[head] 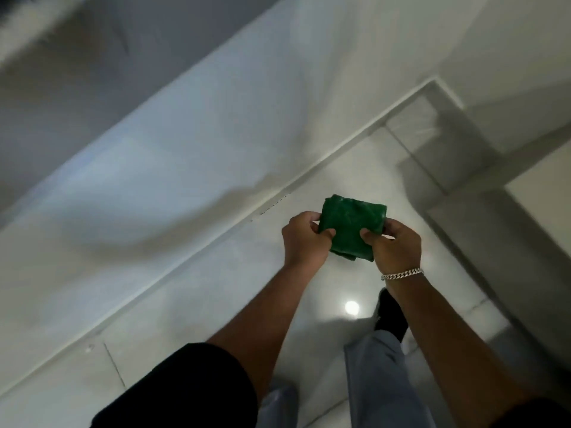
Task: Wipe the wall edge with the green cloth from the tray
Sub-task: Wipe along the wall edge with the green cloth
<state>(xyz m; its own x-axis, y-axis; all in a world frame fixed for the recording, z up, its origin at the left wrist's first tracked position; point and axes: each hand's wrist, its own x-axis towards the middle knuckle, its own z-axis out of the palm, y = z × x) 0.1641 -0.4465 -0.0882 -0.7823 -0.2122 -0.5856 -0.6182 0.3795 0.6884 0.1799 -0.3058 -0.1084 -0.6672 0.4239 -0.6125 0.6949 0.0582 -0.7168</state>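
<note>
A folded green cloth (350, 225) is held in the air in front of me, above the glossy floor. My left hand (304, 239) pinches its left side and my right hand (394, 245), with a silver chain bracelet at the wrist, pinches its right side. The white wall (185, 168) runs diagonally on my left, and its baseboard edge (336, 152) meets the floor just beyond the cloth. The cloth does not touch the wall. No tray is in view.
Pale glossy floor tiles (364, 180) stretch ahead to a corner at the upper right. A second wall (525, 97) and a grey ledge close the right side. My legs in light trousers and a dark shoe (391, 316) stand below the hands.
</note>
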